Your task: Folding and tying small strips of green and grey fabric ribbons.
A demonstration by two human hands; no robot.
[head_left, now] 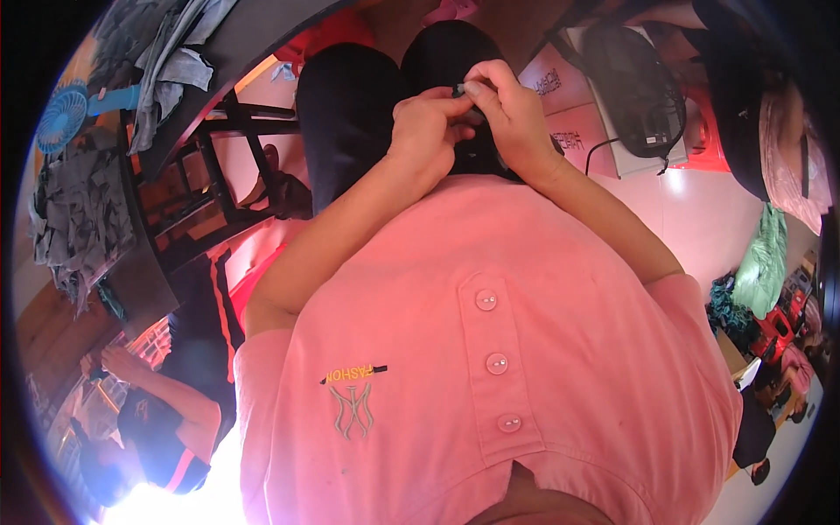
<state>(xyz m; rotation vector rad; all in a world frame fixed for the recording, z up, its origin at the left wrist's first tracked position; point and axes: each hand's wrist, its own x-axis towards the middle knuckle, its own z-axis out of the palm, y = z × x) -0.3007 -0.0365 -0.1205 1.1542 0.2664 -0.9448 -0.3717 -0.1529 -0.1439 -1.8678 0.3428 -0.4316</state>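
My left hand [427, 129] and my right hand [509, 115] meet above my lap, over dark trousers [354, 109]. Between their fingertips is a small dark grey-green piece [458, 90], mostly covered by the fingers; its kind cannot be made out. The left thumb and forefinger pinch it from one side. On the other side, the right thumb and forefinger close on it, the right forefinger bent over the top.
Grey cloth pieces [83, 223] hang over a dark table at the left, near a blue fan [63, 118]. A black mesh-covered object [634, 92] stands on boxes at the right. A green bag [763, 262] lies farther right. Another person [171, 429] works at lower left.
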